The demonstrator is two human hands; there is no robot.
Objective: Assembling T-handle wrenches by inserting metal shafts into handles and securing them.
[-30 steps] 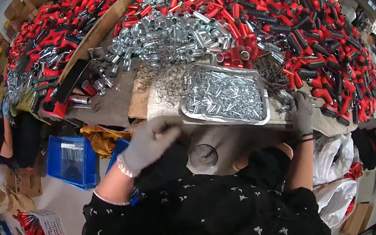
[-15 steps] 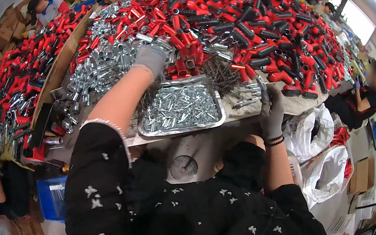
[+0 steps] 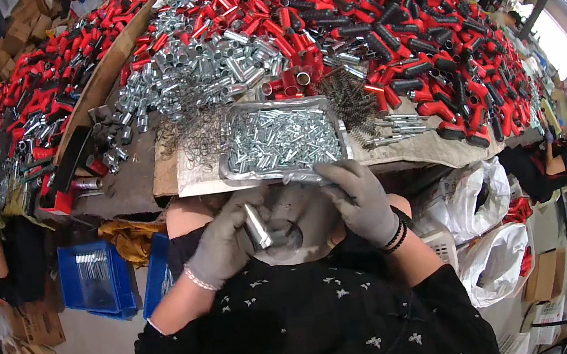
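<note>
In front of my body, my left hand [image 3: 224, 242] is closed round a shiny metal sleeve [image 3: 258, 225], a short tube tilted with its lower end toward me. My right hand [image 3: 359, 199], in a grey glove like the left, pinches a slim metal rod [image 3: 303, 177] that points left, just below the tray's near edge. A metal tray [image 3: 229, 174] full of small silver pins [image 3: 281, 137] lies at the table edge beyond both hands. Right of it are dark coil springs [image 3: 355, 105] and several thin metal rods [image 3: 400, 126].
Behind the tray are heaps of silver sleeves [image 3: 203, 72], red tubes [image 3: 302, 76] and red-and-black handles [image 3: 418, 49]. A wooden divider [image 3: 98, 69] runs along the left. Blue crates [image 3: 95, 279] stand below left, white sacks [image 3: 495, 267] below right. Other people work around the table.
My left hand has come back from the sleeve heap to my lap with a metal sleeve. My right hand has moved left from the rods, carrying a rod to the tray's near edge.
</note>
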